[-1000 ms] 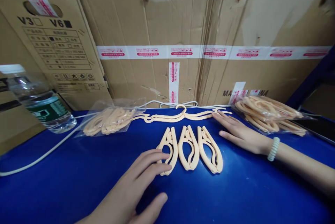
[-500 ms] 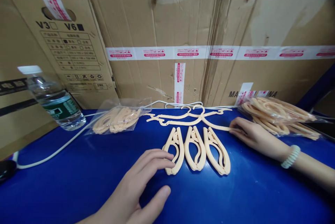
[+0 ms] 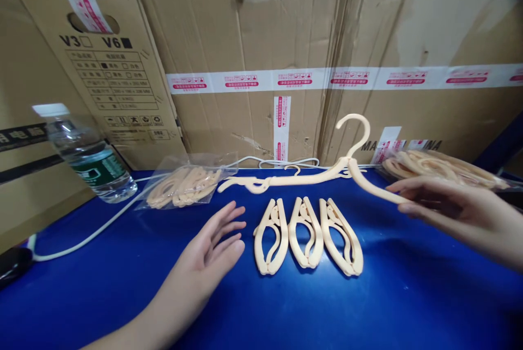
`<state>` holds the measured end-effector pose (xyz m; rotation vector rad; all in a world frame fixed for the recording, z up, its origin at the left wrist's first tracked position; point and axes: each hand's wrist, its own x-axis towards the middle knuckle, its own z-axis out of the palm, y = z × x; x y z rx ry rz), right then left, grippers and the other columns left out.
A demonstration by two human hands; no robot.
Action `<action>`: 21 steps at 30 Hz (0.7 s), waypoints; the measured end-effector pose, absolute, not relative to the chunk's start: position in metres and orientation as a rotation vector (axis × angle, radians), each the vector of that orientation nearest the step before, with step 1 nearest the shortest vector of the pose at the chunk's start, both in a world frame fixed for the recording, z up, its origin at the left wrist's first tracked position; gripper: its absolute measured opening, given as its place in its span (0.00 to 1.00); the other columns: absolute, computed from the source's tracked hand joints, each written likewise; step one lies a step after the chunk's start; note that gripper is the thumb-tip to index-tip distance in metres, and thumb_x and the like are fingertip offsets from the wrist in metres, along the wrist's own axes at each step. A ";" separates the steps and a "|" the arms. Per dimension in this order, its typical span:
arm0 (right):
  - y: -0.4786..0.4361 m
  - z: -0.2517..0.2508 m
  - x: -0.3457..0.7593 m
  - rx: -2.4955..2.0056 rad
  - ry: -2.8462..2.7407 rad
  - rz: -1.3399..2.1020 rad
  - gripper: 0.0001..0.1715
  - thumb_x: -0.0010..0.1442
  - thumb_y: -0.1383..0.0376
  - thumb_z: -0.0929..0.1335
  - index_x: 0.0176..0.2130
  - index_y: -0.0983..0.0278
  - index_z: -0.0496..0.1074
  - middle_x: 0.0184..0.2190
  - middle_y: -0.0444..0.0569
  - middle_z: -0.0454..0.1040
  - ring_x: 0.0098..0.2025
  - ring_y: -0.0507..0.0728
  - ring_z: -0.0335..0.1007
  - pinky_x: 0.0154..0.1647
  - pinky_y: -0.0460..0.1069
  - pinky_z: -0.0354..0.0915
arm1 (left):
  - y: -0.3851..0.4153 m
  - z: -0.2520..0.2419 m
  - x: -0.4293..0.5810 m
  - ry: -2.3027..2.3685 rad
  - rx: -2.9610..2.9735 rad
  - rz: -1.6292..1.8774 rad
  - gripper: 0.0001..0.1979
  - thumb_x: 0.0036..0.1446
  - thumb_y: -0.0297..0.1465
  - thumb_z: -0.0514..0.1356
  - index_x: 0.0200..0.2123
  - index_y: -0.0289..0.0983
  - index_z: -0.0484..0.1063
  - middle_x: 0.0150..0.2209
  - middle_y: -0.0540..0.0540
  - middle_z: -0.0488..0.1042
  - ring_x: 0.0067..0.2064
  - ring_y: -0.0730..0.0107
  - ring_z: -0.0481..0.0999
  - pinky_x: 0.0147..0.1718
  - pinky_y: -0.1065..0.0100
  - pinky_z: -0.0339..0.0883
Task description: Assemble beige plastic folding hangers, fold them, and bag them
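My right hand pinches one arm end of an unfolded cream folding hanger, which is lifted off the blue table with its hook upward. Its far arm stretches to the left, above my left hand. That hand is off to the left of the folded hangers, fingers apart and holding nothing. Three folded hangers, a left one, a middle one and a right one, lie in a row. Behind the lifted hanger, a second unfolded hanger is mostly hidden.
Left on the blue table lies a clear bag of folded hangers, with a water bottle beside it. More bagged hangers sit behind my right hand. Cardboard boxes wall the back; a white cable runs along the left.
My right hand has raised the front unfolded hanger from the table and brought it nearer. My left hand has drawn back leftward from the left folded hanger.
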<state>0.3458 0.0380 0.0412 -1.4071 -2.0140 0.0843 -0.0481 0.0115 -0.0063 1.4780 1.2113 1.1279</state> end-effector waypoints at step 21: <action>0.007 0.025 0.315 -1.099 -2.412 -0.351 0.20 0.65 0.63 0.60 0.51 0.55 0.74 0.43 0.52 0.79 0.35 0.63 0.75 0.32 0.56 0.68 | -0.003 0.019 -0.032 1.369 1.444 1.026 0.17 0.53 0.43 0.66 0.41 0.40 0.77 0.24 0.51 0.74 0.29 0.69 0.73 0.30 0.74 0.67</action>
